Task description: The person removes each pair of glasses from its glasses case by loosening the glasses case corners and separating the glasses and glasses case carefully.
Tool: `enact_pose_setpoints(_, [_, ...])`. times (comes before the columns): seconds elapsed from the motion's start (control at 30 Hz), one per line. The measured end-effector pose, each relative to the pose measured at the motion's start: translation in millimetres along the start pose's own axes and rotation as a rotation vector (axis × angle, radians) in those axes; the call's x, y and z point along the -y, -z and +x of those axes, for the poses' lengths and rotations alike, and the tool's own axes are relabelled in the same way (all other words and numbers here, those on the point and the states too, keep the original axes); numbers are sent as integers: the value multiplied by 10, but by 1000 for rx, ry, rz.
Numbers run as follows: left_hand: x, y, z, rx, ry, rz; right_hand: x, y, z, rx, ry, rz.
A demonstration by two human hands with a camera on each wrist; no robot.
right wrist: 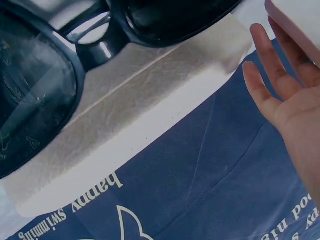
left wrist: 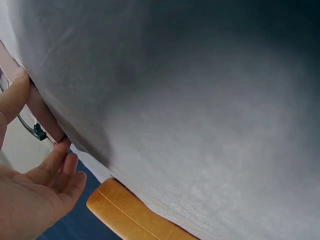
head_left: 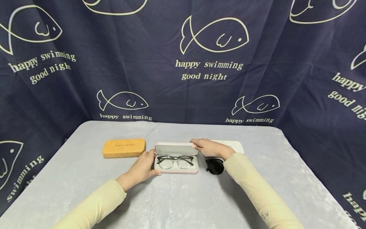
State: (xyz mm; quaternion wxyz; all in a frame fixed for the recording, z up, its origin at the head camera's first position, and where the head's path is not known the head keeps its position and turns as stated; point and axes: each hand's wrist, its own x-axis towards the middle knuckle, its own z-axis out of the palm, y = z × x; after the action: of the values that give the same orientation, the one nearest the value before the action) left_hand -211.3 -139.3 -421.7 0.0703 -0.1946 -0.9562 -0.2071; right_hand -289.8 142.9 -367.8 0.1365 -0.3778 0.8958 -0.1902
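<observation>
A pink glasses case (head_left: 177,172) stands with its lid (head_left: 173,149) raised, its inside pale grey. Eyeglasses with dark upper rims (head_left: 163,157) lie folded in its base. At the case's left end, my left hand (head_left: 143,166) grips the base, thumb at the front corner and fingers along the side. My right hand (head_left: 210,147) holds the right end of the lid; in the right wrist view, several fingertips stand free of the pink lid (right wrist: 295,22). Black sunglasses (head_left: 215,166) lie below my right wrist, partly hidden by the sleeve.
An orange glasses case (head_left: 124,148), closed, lies left of the pink one. Behind my right hand is a white case (head_left: 233,145), partly covered by it. All stand on a table with a pale grey cloth (head_left: 183,203), before a dark blue fish-print curtain (head_left: 171,105).
</observation>
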Motion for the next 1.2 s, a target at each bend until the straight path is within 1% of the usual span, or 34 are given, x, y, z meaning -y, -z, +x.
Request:
enact_pose_setpoints(0.17, [11,-9,-4,-2,-8,18,-2,-29,0,-84,21,-39])
enact_pose_setpoints(0.33, [11,-6,-5,8,-8,13,21,-51,-15,-174,63,-123])
enact_pose_setpoints(0.47, [4,2,-6,9,-9,13,40,-66,-49,-238,73,-200])
enact_pose_setpoints(0.6, [-9,11,-12,15,-2,9,62,-78,-94,-278,42,-257])
enact_pose_setpoints(0.7, [-10,11,-13,19,2,10,74,-78,-121,-310,31,-278])
enact_pose_setpoints(0.9, [1,-5,-7,16,-7,28,91,-60,-156,-392,61,-331])
enact_pose_setpoints(1.07, [-2,-3,-10,18,2,30,135,-35,-180,-446,78,-373])
enact_pose_setpoints(1.2, [-3,-2,-8,20,9,23,205,-25,-194,-491,115,-410])
